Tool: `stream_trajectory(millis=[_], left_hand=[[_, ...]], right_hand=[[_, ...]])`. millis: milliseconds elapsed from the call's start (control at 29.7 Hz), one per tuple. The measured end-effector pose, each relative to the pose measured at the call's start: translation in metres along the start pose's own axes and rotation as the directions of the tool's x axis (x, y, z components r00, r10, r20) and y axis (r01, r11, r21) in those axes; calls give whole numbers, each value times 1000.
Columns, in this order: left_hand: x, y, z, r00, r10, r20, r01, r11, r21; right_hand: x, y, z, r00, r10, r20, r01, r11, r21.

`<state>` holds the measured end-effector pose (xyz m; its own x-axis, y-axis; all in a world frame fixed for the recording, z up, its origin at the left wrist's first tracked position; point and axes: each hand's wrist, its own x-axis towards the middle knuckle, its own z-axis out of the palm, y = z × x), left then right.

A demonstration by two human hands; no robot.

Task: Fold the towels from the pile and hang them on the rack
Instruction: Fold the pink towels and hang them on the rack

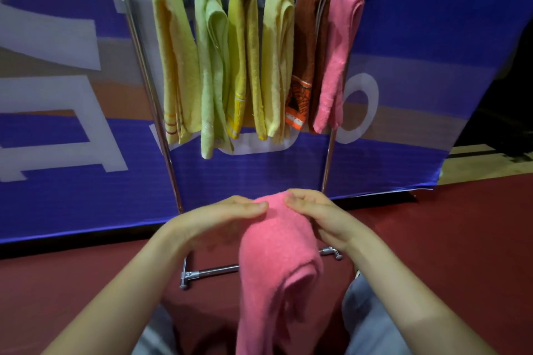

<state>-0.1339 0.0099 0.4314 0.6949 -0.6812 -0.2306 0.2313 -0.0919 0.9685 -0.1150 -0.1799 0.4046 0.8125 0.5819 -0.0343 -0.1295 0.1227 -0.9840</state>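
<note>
Writing: none readable on the blue banner (403, 66)
Hands: left hand (222, 215) and right hand (320, 216) pinch the near folded pink towel (277, 262), fingers together
Rack (150, 89): 6 towels hang, far

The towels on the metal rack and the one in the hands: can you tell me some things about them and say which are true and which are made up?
1. Six folded towels hang on the silver metal rack. True.
2. The dark brown towel hangs at the far left end. False: it is second from the right, beside the hanging pink terry towel.
3. Both hands, left hand and right hand, hold a folded pink fluffy towel. True.
4. The towel in the hands is green. False: it is pink; the pale green towel hangs on the rack.
5. The rack stands on a dark red floor. True.
</note>
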Motion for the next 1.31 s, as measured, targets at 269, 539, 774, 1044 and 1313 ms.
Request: stream_trajectory(millis=[269, 539, 774, 1044, 1313], left_hand=[[-7, 20, 8, 977, 85, -196, -86, 996, 1], [-11, 45, 3, 969, 110, -220, -125, 991, -55], [2, 64, -47, 926, 219, -307, -268, 955, -126], [19, 101, -101, 851, 292, -437, -343, 938, -40], [48, 174, -201, 751, 279, -598, -335, 942, 19]], right_hand=[[0, -21, 8, 1000, -25, -12, 25, 1000, -19], [2, -52, 29, 1000, -28, -15, 27, 999, -22], [68, -74, 34, 986, -93, -135, 99, 994, 39], [128, -100, 35, 985, -161, -67, 169, 976, 136], [239, -157, 26, 990, -136, 24, 126, 958, 256]])
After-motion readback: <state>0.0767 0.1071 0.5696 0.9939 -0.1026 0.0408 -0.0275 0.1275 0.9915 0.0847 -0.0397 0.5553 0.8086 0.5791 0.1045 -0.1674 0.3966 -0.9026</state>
